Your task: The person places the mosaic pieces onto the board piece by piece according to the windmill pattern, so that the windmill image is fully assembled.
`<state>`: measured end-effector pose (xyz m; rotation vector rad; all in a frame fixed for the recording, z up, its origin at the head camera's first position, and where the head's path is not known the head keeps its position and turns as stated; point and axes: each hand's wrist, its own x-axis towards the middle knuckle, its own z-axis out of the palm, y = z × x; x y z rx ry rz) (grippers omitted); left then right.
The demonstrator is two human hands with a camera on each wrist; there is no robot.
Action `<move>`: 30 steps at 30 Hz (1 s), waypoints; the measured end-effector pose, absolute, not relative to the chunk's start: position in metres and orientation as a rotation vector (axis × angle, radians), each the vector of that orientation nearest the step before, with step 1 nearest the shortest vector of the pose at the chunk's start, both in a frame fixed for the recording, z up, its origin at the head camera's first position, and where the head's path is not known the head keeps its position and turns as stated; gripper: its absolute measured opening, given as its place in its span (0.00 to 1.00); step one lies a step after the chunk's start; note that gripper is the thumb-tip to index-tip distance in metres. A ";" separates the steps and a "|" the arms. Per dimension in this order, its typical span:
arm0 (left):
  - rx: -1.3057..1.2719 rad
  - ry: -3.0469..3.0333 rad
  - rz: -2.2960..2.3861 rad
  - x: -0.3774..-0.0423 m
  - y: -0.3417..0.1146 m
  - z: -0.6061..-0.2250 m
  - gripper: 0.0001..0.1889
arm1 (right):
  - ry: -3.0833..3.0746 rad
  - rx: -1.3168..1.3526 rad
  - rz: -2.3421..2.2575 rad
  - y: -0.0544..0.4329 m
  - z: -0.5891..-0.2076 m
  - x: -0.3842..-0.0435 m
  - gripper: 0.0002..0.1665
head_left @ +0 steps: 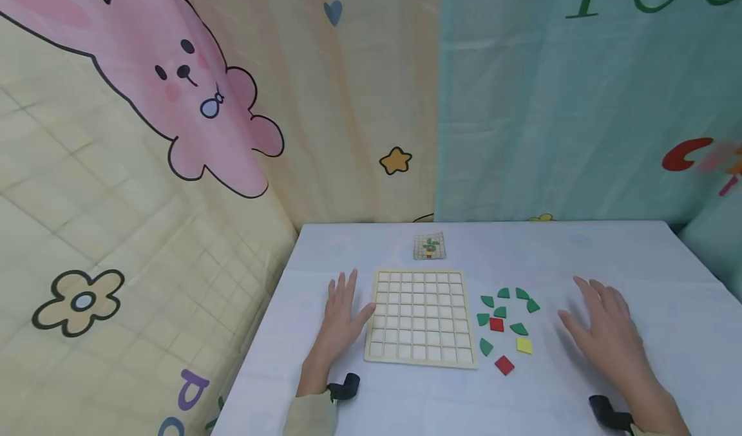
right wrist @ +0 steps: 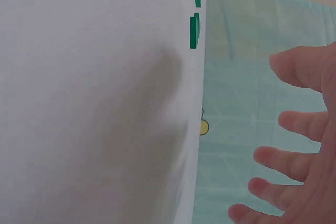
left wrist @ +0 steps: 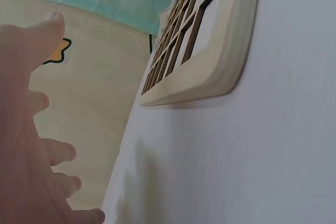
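Observation:
A square wooden grid board [head_left: 420, 362] lies flat on the white table, its cells pale and unfilled. Just left of it is my left hand [head_left: 339, 320], fingers spread and thumb near the board's edge; the left wrist view shows this hand [left wrist: 26, 129] holding nothing. To the board's right are scattered several green quarter-round tiles [head_left: 485, 346], two red square tiles [head_left: 504, 365] and a yellow square tile [head_left: 524, 346]. Further right, my right hand [head_left: 608, 333] hovers over the table with relaxed fingers, holding nothing. In the right wrist view its fingers [right wrist: 286, 161] are apart.
Behind the board lies a small pattern card [head_left: 429, 246] showing a green, red and yellow plant-like figure on a grid. The white table [head_left: 580, 249] meets printed curtains [head_left: 359, 101] at its back and left. A dark wrist camera [head_left: 608, 413] sits on the right wrist.

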<state>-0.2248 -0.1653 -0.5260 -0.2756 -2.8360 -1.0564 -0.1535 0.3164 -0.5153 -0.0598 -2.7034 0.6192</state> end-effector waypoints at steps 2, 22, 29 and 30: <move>-0.277 -2.825 -1.157 -0.224 -0.164 -0.525 0.44 | -2.700 -0.034 0.666 0.315 -0.512 -0.156 0.48; -0.283 -2.890 -1.482 -0.224 -0.160 -0.535 0.34 | -2.866 0.006 0.778 0.287 -0.508 -0.200 0.32; -0.397 -2.913 -1.417 -0.220 -0.161 -0.538 0.35 | -2.931 0.016 0.807 0.279 -0.510 -0.212 0.29; -0.410 -2.918 -1.394 -0.220 -0.161 -0.539 0.36 | -2.940 0.017 0.809 0.278 -0.510 -0.213 0.29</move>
